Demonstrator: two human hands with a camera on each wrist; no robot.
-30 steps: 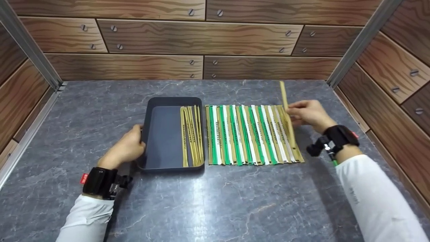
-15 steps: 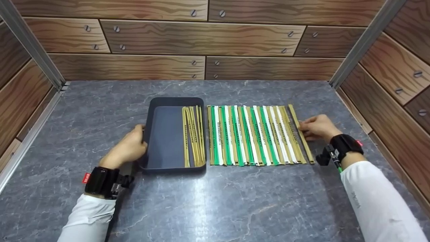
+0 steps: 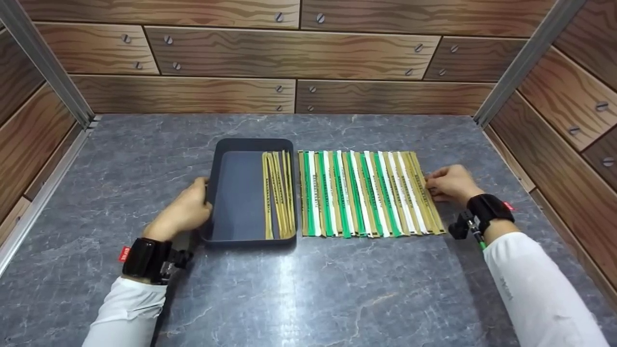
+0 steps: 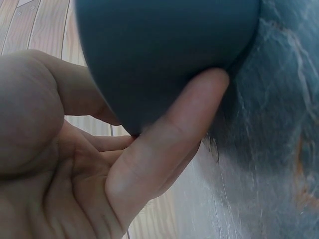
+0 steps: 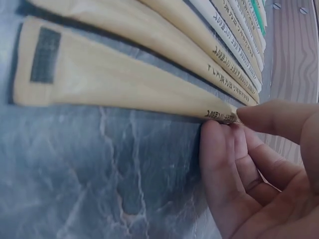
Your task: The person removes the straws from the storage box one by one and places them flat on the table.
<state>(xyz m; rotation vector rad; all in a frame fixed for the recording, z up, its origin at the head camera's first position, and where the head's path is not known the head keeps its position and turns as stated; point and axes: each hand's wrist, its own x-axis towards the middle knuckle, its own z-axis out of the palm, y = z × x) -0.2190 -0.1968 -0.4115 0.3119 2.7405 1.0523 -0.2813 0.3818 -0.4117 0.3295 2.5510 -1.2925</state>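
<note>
My left hand (image 3: 188, 208) grips the left edge of a dark grey tray (image 3: 222, 144). In the left wrist view, one finger (image 4: 199, 99) lies along the tray's outer wall (image 4: 164, 45). Inside the tray, several tan paper-wrapped straws (image 3: 279, 197) lie along its right side. Right of the tray is a flat row of wrapped straws (image 3: 359, 193) in tan, green and white. At the row's right end my right hand (image 3: 450, 183) pinches a tan paper-wrapped straw (image 5: 124, 82) between thumb and fingers. That straw lies flat, with its printed middle partly hidden by the fingertips.
All of it sits on a grey marbled tabletop (image 3: 308, 294). Wood-patterned walls (image 3: 221, 53) with metal corner posts (image 3: 511, 62) enclose the back and sides. Bare tabletop shows in front of the tray and row.
My right hand has lowered a tan wrapped straw from a raised tilt to the table and slid it left against the row's right end. The left hand stays on the tray.
</note>
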